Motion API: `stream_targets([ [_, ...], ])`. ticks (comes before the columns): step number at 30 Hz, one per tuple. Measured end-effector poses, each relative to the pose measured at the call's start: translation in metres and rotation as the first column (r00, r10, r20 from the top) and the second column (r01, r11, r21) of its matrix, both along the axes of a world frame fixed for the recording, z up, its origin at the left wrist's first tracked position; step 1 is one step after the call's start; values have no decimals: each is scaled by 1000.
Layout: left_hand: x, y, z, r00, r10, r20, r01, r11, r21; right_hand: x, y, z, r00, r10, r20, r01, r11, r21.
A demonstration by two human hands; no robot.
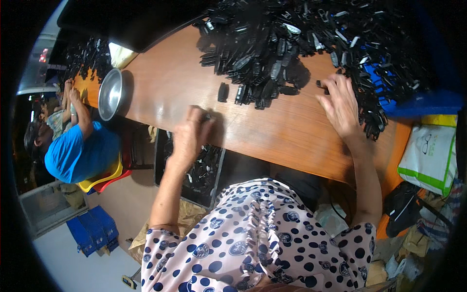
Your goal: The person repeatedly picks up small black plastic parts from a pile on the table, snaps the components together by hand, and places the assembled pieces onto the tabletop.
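My left hand (190, 132) is above the front edge of the wooden table (180, 78), its fingers curled round a small dark piece that is mostly hidden. To the right, my right hand (340, 104) reaches to the near edge of a large pile of black plastic pieces (272, 48), with thumb and fingers apart. A small black piece (319, 83) lies at its fingertips; whether they touch it I cannot tell. One loose black piece (223, 92) rests on the table between my hands, just left of the pile.
Below my left hand, a black crate (217, 180) holds more black pieces. A round metal bowl (111, 95) stands at the table's left. Beyond it, a person in a blue shirt (80, 153) works at another pile. Blue bins (423, 103) and a white-and-green bag (428, 153) are at right.
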State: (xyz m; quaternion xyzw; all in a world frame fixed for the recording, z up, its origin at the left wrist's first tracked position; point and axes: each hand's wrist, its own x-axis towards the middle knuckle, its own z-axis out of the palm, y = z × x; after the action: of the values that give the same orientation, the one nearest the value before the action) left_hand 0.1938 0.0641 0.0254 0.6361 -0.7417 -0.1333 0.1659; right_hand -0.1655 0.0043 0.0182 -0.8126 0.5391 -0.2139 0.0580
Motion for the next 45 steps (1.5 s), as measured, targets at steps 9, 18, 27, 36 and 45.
stream_targets([
  [9,-18,-52,-20,961,-8,278,61,981,-183,-2,-26,-8,987,-21,-157,26,999,28],
  [18,-21,-35,-23,963,-21,-270,-30,983,-184,-11,-26,3,207,-302,931,-36,948,316],
  [27,-45,27,4,-29,143,-989,329,936,126,75,56,51,86,-290,953,-565,774,286],
  [36,-58,51,8,236,-102,-966,180,982,-59,117,99,58,19,-279,960,-608,759,233],
  [45,-60,53,6,422,-171,-890,169,980,-108,117,109,52,-105,-403,909,-625,738,255],
])
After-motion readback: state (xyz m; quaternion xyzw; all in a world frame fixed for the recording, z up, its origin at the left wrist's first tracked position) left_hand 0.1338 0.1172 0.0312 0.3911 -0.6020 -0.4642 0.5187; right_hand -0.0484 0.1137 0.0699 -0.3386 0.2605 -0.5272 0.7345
